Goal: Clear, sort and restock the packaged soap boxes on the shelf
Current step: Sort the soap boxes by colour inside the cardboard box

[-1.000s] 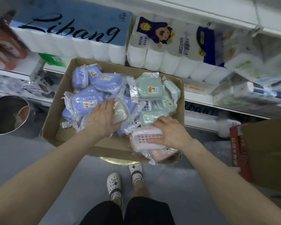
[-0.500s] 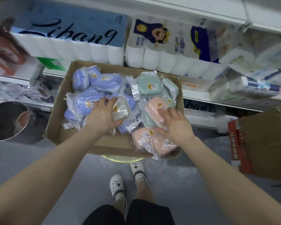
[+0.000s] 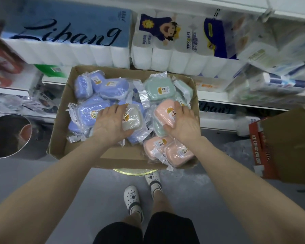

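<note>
An open cardboard box (image 3: 60,131) in front of the shelf holds several plastic-wrapped soap boxes: blue ones (image 3: 90,111) on the left, green ones (image 3: 158,88) at the back right, pink ones (image 3: 174,152) at the front right corner. My left hand (image 3: 111,125) grips a grey-beige soap box (image 3: 133,118) in the middle of the pile. My right hand (image 3: 185,124) holds a pink soap box (image 3: 165,111) on top of the green ones, fingers curled over its far edge.
Shelves (image 3: 218,101) behind the box carry toilet-paper packs (image 3: 69,36) and tissue packs (image 3: 271,81). A round metal bin (image 3: 9,136) stands at the left. A brown and red carton (image 3: 287,148) stands at the right. My feet (image 3: 141,194) are on the grey floor below.
My right hand left the front pink boxes, picked up a pink soap box and moved it back over the green ones. My left hand stayed on the grey-beige box.
</note>
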A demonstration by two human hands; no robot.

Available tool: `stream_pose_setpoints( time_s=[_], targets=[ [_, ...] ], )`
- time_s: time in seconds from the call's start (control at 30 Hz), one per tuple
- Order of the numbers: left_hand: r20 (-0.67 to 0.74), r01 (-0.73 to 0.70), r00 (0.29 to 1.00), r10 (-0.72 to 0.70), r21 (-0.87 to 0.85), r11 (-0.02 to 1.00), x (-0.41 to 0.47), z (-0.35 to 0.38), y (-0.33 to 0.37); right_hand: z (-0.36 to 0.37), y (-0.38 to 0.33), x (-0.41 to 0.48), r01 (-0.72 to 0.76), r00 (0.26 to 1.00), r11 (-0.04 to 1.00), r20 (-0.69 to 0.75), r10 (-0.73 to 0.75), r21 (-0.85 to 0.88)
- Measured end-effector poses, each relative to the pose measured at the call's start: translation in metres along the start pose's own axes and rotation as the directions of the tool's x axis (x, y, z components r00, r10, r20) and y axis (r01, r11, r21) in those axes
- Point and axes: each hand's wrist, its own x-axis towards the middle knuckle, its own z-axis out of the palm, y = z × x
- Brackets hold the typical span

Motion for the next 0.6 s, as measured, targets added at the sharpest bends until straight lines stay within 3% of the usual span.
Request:
stream_pose_setpoints(
  time_s=[0.3, 0.6],
  targets=[
    [-0.059, -0.195, 0.98, 0.191, -0.063, 0.979, 0.004, -0.044, 0.044, -0.072, 0.032, -0.04, -0.05, 0.973, 0.999, -0.225, 0.054, 0.022],
    [-0.054, -0.437, 0.899, 0.434, -0.036, 0.899, 0.028, -0.06, 0.18, -0.13, 0.143, -0.103, -0.194, 0.908, 0.981, -0.376, 0.184, 0.012]
  ],
)
